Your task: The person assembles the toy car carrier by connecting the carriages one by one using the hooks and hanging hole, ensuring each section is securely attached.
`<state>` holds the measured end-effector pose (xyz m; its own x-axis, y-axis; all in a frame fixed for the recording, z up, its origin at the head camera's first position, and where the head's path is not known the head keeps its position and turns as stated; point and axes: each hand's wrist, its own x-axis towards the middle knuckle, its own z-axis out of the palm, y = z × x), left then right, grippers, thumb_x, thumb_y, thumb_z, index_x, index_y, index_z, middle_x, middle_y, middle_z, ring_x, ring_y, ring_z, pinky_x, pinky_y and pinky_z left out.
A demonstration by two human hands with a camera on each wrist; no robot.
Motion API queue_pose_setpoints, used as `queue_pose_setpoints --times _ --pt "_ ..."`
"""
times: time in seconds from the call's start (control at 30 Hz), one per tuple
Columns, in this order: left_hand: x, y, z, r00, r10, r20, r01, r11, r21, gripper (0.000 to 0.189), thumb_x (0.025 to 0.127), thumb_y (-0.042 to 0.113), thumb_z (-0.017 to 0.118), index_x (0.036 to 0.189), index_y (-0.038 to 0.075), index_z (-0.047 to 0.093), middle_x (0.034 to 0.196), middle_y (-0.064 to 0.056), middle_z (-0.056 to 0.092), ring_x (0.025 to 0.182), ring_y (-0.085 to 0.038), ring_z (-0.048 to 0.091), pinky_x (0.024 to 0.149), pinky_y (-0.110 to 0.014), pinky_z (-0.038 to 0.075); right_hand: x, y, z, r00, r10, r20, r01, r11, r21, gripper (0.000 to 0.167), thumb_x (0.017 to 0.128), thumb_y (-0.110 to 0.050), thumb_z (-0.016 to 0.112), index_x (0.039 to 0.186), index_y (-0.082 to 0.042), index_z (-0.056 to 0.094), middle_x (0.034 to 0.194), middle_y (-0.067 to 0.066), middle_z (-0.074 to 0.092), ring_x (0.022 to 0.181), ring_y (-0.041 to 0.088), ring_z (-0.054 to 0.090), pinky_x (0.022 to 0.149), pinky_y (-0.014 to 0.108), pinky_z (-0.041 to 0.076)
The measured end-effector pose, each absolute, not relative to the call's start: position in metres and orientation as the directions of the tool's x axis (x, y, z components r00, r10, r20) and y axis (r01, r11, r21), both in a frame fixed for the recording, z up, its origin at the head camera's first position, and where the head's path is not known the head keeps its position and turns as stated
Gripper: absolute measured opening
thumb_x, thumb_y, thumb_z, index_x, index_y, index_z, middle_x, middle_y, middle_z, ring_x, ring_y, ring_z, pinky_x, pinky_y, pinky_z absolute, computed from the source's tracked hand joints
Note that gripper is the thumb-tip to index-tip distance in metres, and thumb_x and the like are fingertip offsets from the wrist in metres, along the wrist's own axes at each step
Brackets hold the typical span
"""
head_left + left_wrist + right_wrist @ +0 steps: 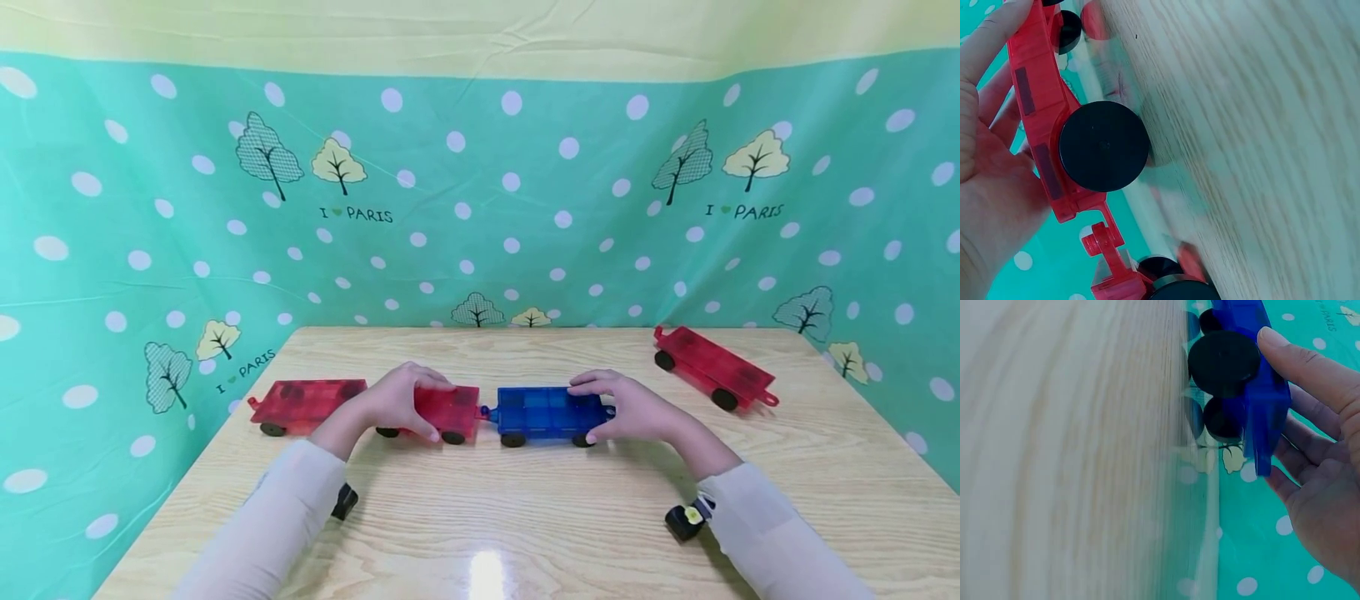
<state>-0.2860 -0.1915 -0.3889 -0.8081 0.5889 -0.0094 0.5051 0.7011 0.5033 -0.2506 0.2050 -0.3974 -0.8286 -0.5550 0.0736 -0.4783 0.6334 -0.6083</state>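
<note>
Three toy train cars stand in a row on the table. My left hand grips the middle red car across its width, thumb on the near side. At its left end, a hook coupling links it to another red car. My right hand holds the blue car near its right end, thumb on the near side and fingers over the far side. Between the held cars, the red car's loop overlaps the blue car's dark knob. Black wheels show under the blue car.
A separate red car stands angled at the back right of the wooden table. Behind the table hangs a green polka-dot cloth. Black wrist cameras are strapped under both sleeves.
</note>
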Motion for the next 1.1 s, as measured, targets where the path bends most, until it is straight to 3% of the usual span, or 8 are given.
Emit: queue_pose_setpoints --times 0.17,0.5,0.73,1.1 --pt "-0.286 -0.193 -0.389 -0.802 0.597 -0.003 0.514 0.694 0.504 0.071 0.065 0.031 0.092 0.130 0.017 0.066 0.132 -0.002 0.058 0.128 -0.028 0.042 0.100 -0.044 0.043 -0.246 0.215 -0.398 -0.849 -0.507 0.146 -0.478 0.621 -0.622 0.060 0.074 -0.017 0.086 0.129 -0.008 0.064 0.139 0.011 0.052 0.130 0.039 0.042 0.098 0.056 0.043" --pt "-0.286 -0.194 -0.390 -0.796 0.605 0.018 0.533 0.686 0.495 0.072 0.064 0.033 0.093 0.129 0.017 0.066 0.131 -0.001 0.060 0.126 -0.027 0.044 0.100 -0.044 0.043 -0.237 0.226 -0.399 -0.898 -0.358 0.255 -0.417 0.507 -0.754 0.043 0.080 -0.010 0.081 0.121 -0.006 0.068 0.130 0.007 0.058 0.126 0.037 0.047 0.097 0.062 0.040" --pt "-0.286 -0.194 -0.390 -0.801 0.599 0.015 0.522 0.687 0.506 0.072 0.064 0.033 0.093 0.129 0.017 0.066 0.131 -0.001 0.060 0.126 -0.027 0.044 0.099 -0.045 0.043 -0.234 0.237 -0.396 -0.884 -0.344 0.316 -0.459 0.517 -0.722 0.039 0.082 -0.014 0.080 0.119 -0.009 0.069 0.129 0.004 0.059 0.121 0.033 0.053 0.095 0.061 0.043" --pt "-0.286 -0.194 -0.389 -0.790 0.613 0.022 0.536 0.672 0.511 0.073 0.063 0.033 0.093 0.129 0.016 0.066 0.131 -0.002 0.060 0.124 -0.027 0.045 0.098 -0.045 0.044 -0.229 0.256 -0.392 -0.884 -0.303 0.357 -0.468 0.558 -0.686 0.043 0.078 -0.013 0.083 0.119 -0.015 0.069 0.136 0.003 0.052 0.132 0.032 0.038 0.098 0.063 0.038"
